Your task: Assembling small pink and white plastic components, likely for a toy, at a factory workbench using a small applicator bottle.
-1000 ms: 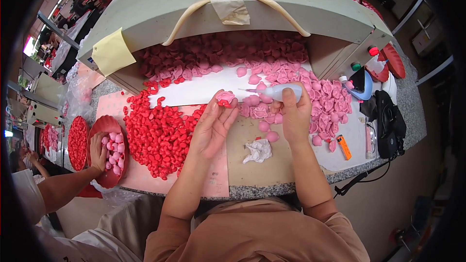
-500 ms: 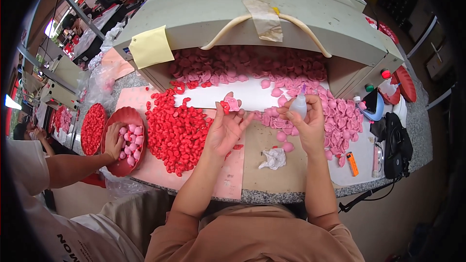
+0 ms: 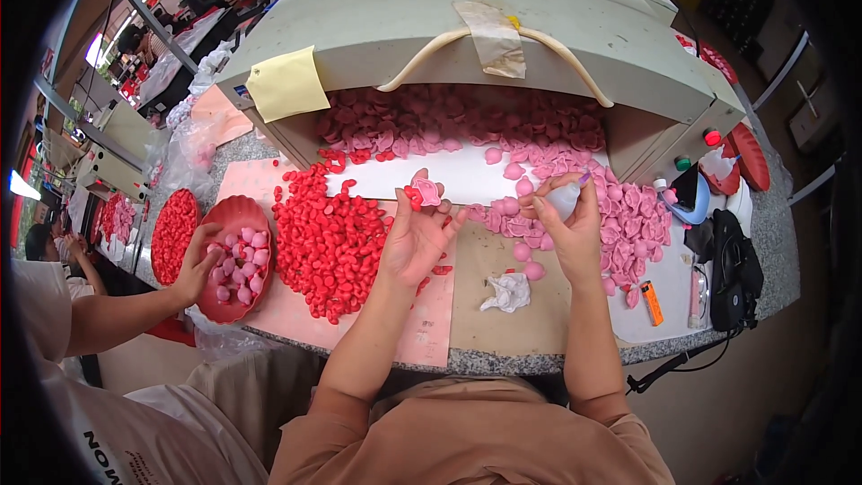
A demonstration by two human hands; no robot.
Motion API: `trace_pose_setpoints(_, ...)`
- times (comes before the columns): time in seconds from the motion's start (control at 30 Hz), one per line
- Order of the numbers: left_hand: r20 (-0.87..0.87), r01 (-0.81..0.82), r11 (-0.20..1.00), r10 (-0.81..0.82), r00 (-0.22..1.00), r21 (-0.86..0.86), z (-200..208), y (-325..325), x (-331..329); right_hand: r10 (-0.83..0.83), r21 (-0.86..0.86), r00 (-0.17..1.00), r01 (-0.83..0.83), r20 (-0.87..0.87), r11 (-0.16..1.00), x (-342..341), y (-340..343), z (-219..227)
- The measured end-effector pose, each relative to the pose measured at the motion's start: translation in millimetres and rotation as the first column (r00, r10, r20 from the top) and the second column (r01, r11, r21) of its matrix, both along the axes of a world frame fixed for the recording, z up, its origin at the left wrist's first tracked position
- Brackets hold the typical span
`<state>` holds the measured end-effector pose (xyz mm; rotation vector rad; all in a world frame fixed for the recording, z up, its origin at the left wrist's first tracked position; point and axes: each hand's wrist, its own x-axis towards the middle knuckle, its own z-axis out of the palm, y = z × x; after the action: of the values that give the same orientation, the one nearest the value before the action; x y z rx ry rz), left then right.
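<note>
My left hand (image 3: 414, 241), palm up, pinches a small pink hollow piece (image 3: 426, 191) with a glossy red piece (image 3: 413, 198) against it. Whether the two are joined, I cannot tell. In my right hand (image 3: 577, 235) is a small translucent squeeze bottle (image 3: 565, 200) with a purple tip, tilted so the tip points up and to the right, away from my left hand. A heap of red pieces (image 3: 328, 251) lies left of my left hand. Pink hollow pieces (image 3: 633, 220) are piled beside and beyond my right hand.
A grey metal housing (image 3: 584, 45) arches over more pink pieces. A crumpled white tissue (image 3: 506, 292), an orange lighter (image 3: 652, 304) and a black bag (image 3: 734, 269) lie nearer the front edge. At left, a co-worker's hand (image 3: 196, 262) reaches to a red bowl (image 3: 224, 310) of pink round pieces.
The bottle in my right hand has tipped from nearly upright toward the right. My left hand holds its pieces in nearly the same place. The co-worker's hand has drawn back to the bowl's left rim.
</note>
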<state>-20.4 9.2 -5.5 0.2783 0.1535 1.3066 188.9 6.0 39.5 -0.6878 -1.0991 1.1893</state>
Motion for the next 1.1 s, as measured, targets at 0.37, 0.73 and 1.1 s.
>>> trace_pose_setpoints(0.37, 0.108, -0.032, 0.999, 0.036, 0.994, -0.040, -0.3, 5.4, -4.2, -0.156, -0.125, 0.949, 0.196, 0.274, 0.972, 18.7, 13.1, -11.8)
trace_pose_setpoints(0.73, 0.705, 0.447, 0.702, 0.110, 0.701, -0.554, 46.4, 3.8, -27.1, -0.045, 0.036, 0.527, 0.028, 0.848, 0.999, 23.3, 5.5, -18.2)
trace_pose_setpoints(1.1, 0.680, 0.363, 0.676, 0.281, 0.677, -0.641, 37.4, -0.6, -34.0, 0.204, -0.271, 0.598, 0.023, 0.775, 0.962, 5.5, -2.6, 7.3)
